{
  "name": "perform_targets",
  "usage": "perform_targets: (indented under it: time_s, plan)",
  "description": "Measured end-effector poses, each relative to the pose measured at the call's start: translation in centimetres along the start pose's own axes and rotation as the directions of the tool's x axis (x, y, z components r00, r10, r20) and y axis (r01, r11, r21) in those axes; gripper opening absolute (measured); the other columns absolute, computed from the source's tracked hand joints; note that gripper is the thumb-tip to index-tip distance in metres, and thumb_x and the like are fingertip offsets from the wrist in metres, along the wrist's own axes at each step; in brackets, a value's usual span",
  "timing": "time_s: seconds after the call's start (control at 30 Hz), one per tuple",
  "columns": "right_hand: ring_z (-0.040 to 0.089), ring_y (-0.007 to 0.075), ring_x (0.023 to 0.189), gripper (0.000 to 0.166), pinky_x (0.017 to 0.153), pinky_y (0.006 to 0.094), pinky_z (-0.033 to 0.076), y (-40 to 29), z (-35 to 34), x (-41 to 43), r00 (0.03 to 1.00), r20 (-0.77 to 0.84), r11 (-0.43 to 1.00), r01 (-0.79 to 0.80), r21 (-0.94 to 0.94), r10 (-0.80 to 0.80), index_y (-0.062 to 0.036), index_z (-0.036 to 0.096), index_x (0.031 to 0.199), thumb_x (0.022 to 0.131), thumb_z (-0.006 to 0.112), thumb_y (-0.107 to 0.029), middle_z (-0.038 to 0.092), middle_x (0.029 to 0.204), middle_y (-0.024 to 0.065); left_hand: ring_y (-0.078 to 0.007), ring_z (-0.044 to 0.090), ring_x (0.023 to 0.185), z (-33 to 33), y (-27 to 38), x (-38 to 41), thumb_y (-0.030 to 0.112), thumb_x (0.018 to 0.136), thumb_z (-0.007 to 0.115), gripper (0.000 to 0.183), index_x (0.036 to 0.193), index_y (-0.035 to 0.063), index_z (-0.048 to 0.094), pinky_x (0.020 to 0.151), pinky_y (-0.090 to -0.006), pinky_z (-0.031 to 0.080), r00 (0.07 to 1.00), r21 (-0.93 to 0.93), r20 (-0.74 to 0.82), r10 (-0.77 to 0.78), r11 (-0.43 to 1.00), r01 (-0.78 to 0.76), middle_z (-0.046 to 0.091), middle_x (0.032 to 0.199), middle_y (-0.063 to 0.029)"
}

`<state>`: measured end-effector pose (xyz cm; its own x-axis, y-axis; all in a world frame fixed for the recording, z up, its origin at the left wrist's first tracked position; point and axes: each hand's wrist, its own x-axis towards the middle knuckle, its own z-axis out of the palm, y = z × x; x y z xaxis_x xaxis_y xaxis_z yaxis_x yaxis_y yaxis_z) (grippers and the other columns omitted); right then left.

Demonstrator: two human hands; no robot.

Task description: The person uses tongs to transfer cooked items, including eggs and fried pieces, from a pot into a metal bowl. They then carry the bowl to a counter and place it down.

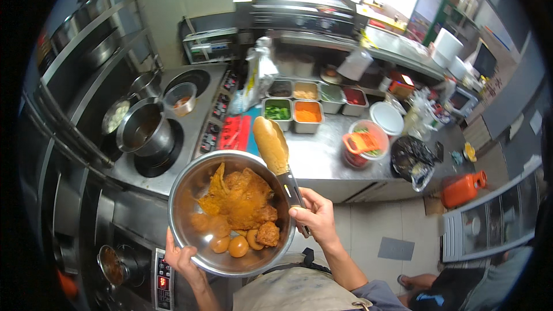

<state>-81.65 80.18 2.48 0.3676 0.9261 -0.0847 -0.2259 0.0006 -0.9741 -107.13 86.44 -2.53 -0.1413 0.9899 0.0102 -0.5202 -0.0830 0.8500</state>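
Observation:
My left hand (pixel 185 261) grips the lower left rim of a large stainless steel mixing bowl (pixel 181 224). Brown braised food lies inside: a big piece of meat (pixel 246 196), a folded yellowish-brown sheet-like piece (pixel 214 192), a rough meatball (pixel 268 234) and several brown-stained eggs (pixel 238 246). In my right hand (pixel 317 214) is a pair of tongs (pixel 293 188) with dark handles and a tan, scalloped head. The head points up and away, past the bowl's right rim, with nothing visible in it. Whether my right hand also touches the bowl cannot be told.
Left, a steel pot (pixel 144 131) and a plastic tub (pixel 180 98) stand on the cooktop. Metal food containers (pixel 308 116) sit on the counter beside a lidded tub (pixel 366 147). A small pot (pixel 113 263) stands lower left. Another person (pixel 466 283) is at lower right, near an orange gas cylinder (pixel 462 190).

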Motion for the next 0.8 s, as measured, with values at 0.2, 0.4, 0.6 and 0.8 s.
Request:
perform_targets:
  time_s: [0.2,0.4,0.6,0.8]
  plan:
    - [0.047,0.0026,0.045,0.032,0.038,0.0181,0.035,-3.8,-8.8,-9.7,0.959,-0.276,0.998,0.061,-0.013,-0.062,0.0079,0.058,0.112,0.086,0.067,-0.009,0.059,0.069,0.0005,-0.0232,0.062,0.093,5.0,-1.0,-8.7,-0.006,0.058,0.042,0.073,0.130,-0.0151,0.041,0.083,-0.0279,0.050,0.984,0.128,0.133,-0.122,0.986,0.105,0.060,0.110,-0.0208]
    - [0.048,0.0052,0.042,0.029,0.034,0.0184,0.035,-6.1,-17.7,-18.8,0.874,-0.454,0.974,0.219,0.048,-0.174,0.0087,0.059,0.109,0.086,0.063,-0.008,0.059,0.067,0.0041,-0.0157,0.060,0.084,12.5,-2.7,-16.5,-0.004,0.059,0.046,0.069,0.127,-0.0141,0.047,0.076,-0.0214,0.047,0.913,0.157,0.360,-0.193,0.977,0.144,0.061,0.106,-0.0147]
    - [0.046,0.0066,0.039,0.035,0.033,0.0196,0.034,-7.6,-23.2,-25.7,0.744,-0.623,0.942,0.335,0.035,-0.241,0.0097,0.057,0.112,0.085,0.064,-0.012,0.059,0.068,0.0062,-0.0187,0.060,0.095,19.2,-3.8,-20.6,-0.002,0.059,0.046,0.069,0.127,-0.0140,0.047,0.086,-0.0241,0.046,0.780,0.275,0.560,-0.279,0.951,0.143,0.059,0.113,-0.0155]
    - [0.046,0.0076,0.036,0.037,0.031,0.0203,0.034,-7.8,-28.8,-29.4,0.637,-0.730,0.910,0.412,0.051,-0.247,0.0104,0.055,0.113,0.086,0.062,-0.014,0.059,0.064,0.0065,-0.0170,0.060,0.092,25.1,-6.7,-24.6,-0.001,0.060,0.047,0.069,0.128,-0.0136,0.048,0.082,-0.0235,0.047,0.681,0.295,0.666,-0.305,0.946,0.136,0.060,0.111,-0.0138]
